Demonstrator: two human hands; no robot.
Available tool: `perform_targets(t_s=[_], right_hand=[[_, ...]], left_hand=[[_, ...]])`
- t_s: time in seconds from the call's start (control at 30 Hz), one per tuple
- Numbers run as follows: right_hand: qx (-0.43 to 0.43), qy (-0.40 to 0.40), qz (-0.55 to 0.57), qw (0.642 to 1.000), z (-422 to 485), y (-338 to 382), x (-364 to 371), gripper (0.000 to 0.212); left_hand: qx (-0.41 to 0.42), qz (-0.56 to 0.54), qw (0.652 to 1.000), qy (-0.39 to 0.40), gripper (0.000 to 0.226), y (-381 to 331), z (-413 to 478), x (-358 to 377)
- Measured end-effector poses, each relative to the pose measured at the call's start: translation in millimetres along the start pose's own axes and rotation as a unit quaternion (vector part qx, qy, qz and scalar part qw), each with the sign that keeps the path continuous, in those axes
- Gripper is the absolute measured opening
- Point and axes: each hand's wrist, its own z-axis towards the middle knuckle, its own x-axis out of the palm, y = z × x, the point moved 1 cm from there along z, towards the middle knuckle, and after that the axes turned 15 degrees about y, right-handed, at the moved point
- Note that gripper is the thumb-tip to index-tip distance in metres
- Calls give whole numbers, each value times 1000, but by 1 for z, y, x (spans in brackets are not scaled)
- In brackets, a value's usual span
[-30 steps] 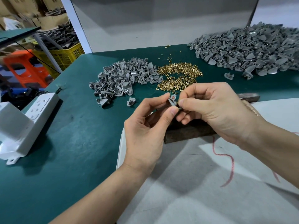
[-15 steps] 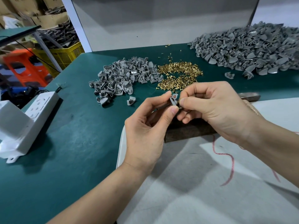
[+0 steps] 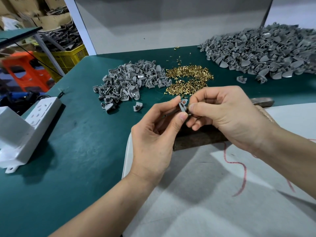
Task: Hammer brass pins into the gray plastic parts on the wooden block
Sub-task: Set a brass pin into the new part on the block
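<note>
Green bench mat [image 3: 77,134], white sheet [image 3: 205,185]; left hand [image 3: 153,142] and right hand [image 3: 227,117] in fingertip pinch on gray part [image 3: 182,106].

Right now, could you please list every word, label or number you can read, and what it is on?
None can be read.
The white power strip shows sockets only, no legible marking.
The cardboard boxes are too blurred.
The red line on the white sheet is a scribble, not writing.
</note>
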Motion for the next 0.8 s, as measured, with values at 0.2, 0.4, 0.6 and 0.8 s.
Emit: perform_targets(t_s=[0.2,0.4,0.6,0.8], right_hand=[[-3,1,-7,1000,-1,0,0,22],[-4,5,-22,1000,-1,-1,0,21],[-1,5,-27,1000,-1,-1,0,22],[16,9,-7,1000,0,0,0,20]], left_hand=[[7,7,1000,2,23,0,0,0],[8,8,1000,2,22,1,-1,0],[9,8,1000,0,22,2,-1,0],[7,29,1000,3,22,0,1,-1]])
